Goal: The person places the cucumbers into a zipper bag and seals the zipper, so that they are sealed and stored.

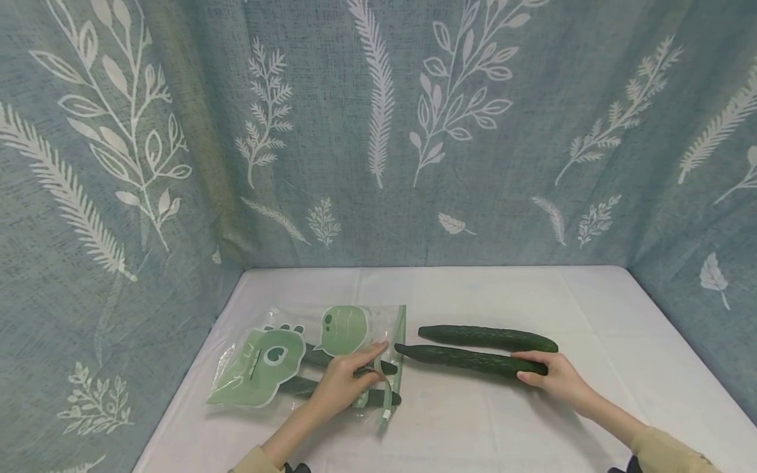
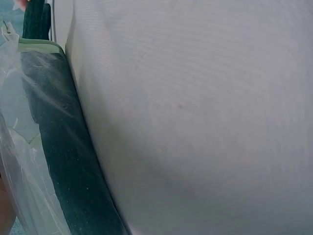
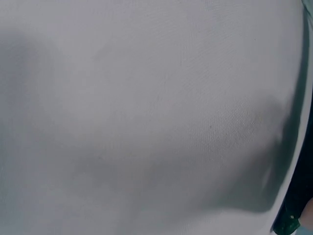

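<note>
Right hand [image 1: 558, 381]: thumb and fingers clamped round one end of dark cucumber [image 1: 461, 358]. Long axis runs leftward from grip, other tip at mouth of clear, green-printed bag [image 1: 290, 361]. Left hand [image 1: 340, 378] nearer that tip; thumb and forefinger apart, cannot tell whether pinching bag. Held piece slender, rough-skinned, slightly bent. Second cucumber [image 1: 485, 337] just beyond, nearly parallel; two bagged cucumbers [image 1: 387, 398] farther left.
</note>
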Motion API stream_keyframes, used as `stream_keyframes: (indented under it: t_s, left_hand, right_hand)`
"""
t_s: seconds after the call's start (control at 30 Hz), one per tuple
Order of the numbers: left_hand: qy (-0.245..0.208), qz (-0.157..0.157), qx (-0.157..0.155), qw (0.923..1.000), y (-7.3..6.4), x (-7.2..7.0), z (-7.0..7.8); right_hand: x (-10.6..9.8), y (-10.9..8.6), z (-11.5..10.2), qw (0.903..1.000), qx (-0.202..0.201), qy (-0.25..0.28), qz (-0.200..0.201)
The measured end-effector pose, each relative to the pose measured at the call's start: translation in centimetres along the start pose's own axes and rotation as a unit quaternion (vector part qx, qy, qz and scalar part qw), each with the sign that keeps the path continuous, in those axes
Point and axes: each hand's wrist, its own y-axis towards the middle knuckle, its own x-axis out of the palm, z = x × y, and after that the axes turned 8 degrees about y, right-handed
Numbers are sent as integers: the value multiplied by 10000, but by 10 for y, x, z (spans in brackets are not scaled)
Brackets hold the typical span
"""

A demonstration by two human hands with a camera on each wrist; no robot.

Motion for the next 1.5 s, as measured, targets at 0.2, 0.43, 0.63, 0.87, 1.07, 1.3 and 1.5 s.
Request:
stream_keyframes:
  t_s: [0.2, 0.43, 0.63, 0.87, 1.07, 1.3, 1.5]
  left_hand:
    - [-11, -17, 18, 10000, 0, -2, 0]
    - [91, 18, 67, 9999, 0, -2, -1]
    - [13, 9, 96, 10000, 0, -1, -1]
    - [18, 33, 140, 9999, 2, -1, 1]
    - [-23, -27, 29, 10000, 1, -1, 2]
    - [-6, -14, 31, 10000, -1, -2, 1]
    - [36, 13, 37, 10000, -1, -1, -2]
  right_hand:
    - [6, 2, -5, 10000, -78, 40, 4]
    - [16, 4, -14, 9999, -40, 140, 44]
    - [28, 5, -20, 9996, 93, 190, 172]
    - [41, 8, -23, 9986, 360, 283, 275]
    - [53, 12, -22, 9987, 268, 148, 417]
    - [66, 17, -29, 9981, 278, 187, 515]
    - [75, 22, -39, 9978, 394, 281, 459]
